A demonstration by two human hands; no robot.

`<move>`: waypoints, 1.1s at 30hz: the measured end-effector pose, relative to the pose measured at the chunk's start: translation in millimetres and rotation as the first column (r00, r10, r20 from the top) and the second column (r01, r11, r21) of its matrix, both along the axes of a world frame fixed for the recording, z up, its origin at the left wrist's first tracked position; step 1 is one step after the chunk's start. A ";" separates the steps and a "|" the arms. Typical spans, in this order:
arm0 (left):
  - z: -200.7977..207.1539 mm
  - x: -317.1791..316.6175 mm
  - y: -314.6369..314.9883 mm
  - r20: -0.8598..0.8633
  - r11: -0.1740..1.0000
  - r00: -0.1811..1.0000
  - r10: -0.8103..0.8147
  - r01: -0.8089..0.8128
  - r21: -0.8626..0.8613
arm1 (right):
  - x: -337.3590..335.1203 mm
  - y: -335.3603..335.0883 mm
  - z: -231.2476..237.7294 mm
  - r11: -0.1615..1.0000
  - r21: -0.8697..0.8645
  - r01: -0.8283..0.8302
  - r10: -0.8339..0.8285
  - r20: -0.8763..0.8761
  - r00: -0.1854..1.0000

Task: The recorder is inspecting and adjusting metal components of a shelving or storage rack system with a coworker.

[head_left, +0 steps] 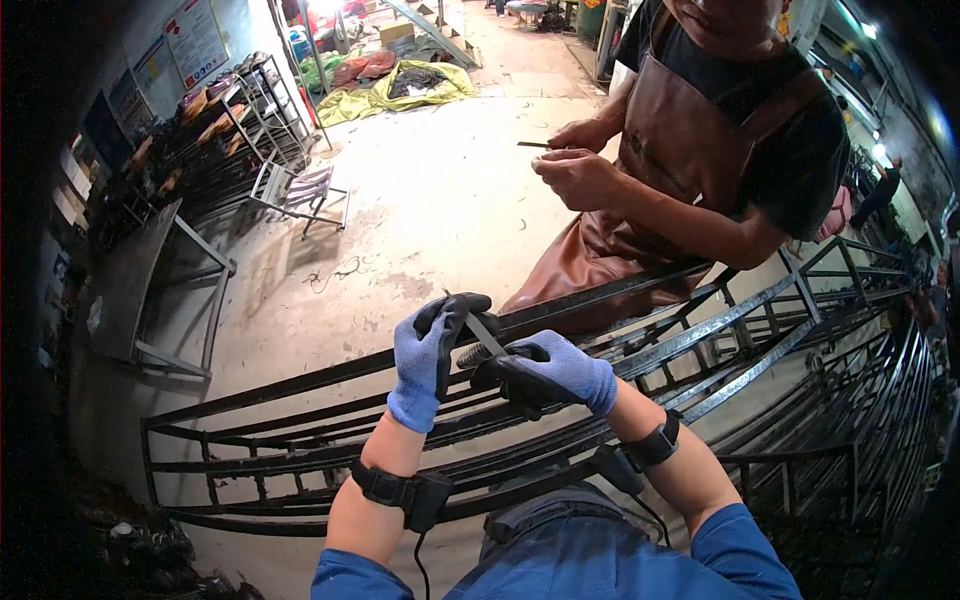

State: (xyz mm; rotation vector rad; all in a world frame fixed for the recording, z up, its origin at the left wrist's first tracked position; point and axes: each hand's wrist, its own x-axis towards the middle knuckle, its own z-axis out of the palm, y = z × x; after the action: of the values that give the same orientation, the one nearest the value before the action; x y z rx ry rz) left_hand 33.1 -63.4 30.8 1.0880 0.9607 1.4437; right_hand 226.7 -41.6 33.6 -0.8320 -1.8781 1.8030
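Both my hands wear blue gloves with black palms and fingers, held over black metal framework (380, 373). Between them runs a flat grey metal strip (485, 335), slanting down to the right. My left hand (425, 345) is closed with its fingers at the strip's upper end. My right hand (555, 370) is closed around the lower end. A dark ribbed piece (474, 356) shows just below the strip, by my right fingers; I cannot tell its kind or whether it is held.
Across the framework, a person in a brown apron (690, 130) holds a thin dark strip (533, 144). More black frames (830, 420) stack up at the right. A tilted table (140, 285) and a small metal stand (300, 190) stand left. Yellow-green sheeting (400, 95) lies farther back.
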 end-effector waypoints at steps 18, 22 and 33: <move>1.1 3.2 5.6 0.026 0.997 0.999 0.019 -0.017 -0.072 | 2.0 5.7 -9.1 0.910 0.387 0.147 -0.122 -0.088 0.989; -2.9 -0.1 -3.7 0.033 0.986 0.987 0.159 -0.157 -0.060 | 4.0 2.0 -1.5 0.988 0.010 0.156 -0.153 -0.141 0.978; 8.2 18.3 7.1 -0.226 0.989 0.965 0.133 -0.112 0.100 | 105.2 -17.0 75.8 0.739 -0.175 0.650 -0.643 -0.470 0.605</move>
State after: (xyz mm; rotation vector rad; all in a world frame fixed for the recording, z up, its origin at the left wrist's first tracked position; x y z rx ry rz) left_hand 51.4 -56.3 39.0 1.3024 1.1570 1.4914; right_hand 331.9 -58.6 109.4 -0.7926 -1.0400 1.3448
